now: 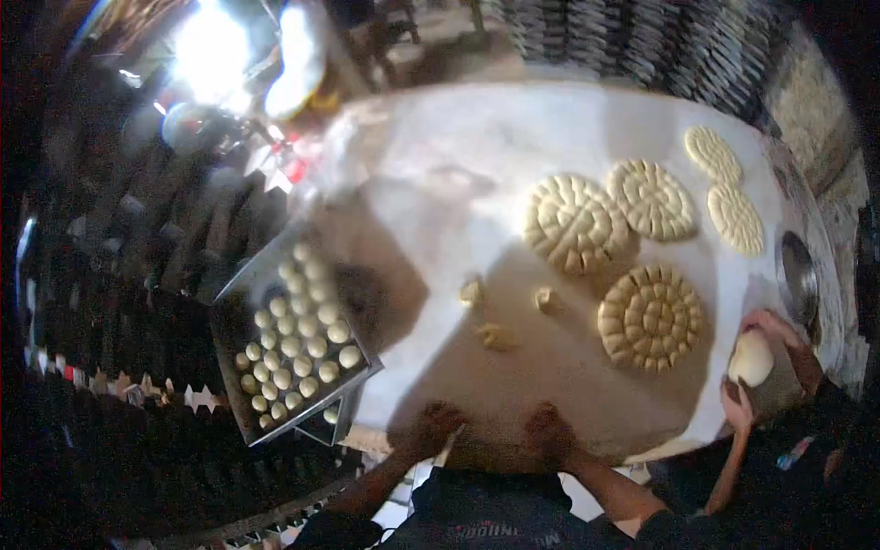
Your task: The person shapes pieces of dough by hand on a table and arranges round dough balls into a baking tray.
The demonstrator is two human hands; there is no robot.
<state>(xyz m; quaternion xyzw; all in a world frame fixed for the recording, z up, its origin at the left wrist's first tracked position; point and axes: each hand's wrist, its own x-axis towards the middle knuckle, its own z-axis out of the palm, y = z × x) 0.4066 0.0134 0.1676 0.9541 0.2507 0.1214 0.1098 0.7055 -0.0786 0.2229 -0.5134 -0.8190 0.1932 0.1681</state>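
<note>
My left hand (438,429) is low over the near edge of the floured table (431,137), dark in shadow, with its fingers curled in. A thin pale strip (448,446) shows beside its wrist; I cannot tell what it is. To its right my right hand (548,429) rests on the table, also closed, and anything under its fingers is hidden. Beyond the hands lie a small dough lump (470,293), another dough lump (545,299) and a flatter dough scrap (496,336). Right of these is a round of dough cut in rings of pieces (651,317).
A metal tray (240,403) with rows of dough balls (291,346) stands at the left. More cut dough rounds (575,223) lie toward the back right. At the right edge, another person's hands (775,328) hold a large dough ball (752,357), near a dark round opening (799,275).
</note>
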